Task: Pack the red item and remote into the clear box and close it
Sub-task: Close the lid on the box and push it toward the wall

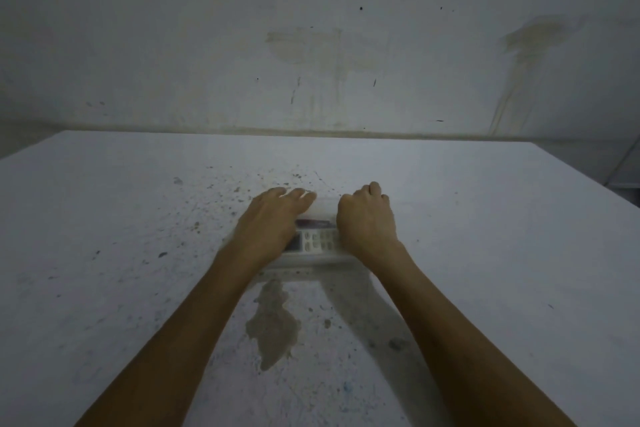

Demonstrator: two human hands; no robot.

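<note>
A clear box (311, 258) lies on the white table (485, 253), mostly covered by my hands. Through its clear top I see a white remote (318, 241) with rows of buttons and, just behind it, a dark red item (315, 222). My left hand (273, 218) rests flat on the box's left part, fingers stretched toward the far edge. My right hand (367, 218) presses on the right part, fingers curled over the far edge. The box's ends are hidden under both hands.
The table top is speckled with dark spots and has a brownish stain (273, 326) in front of the box. A stained grey wall (311, 45) rises behind the far table edge.
</note>
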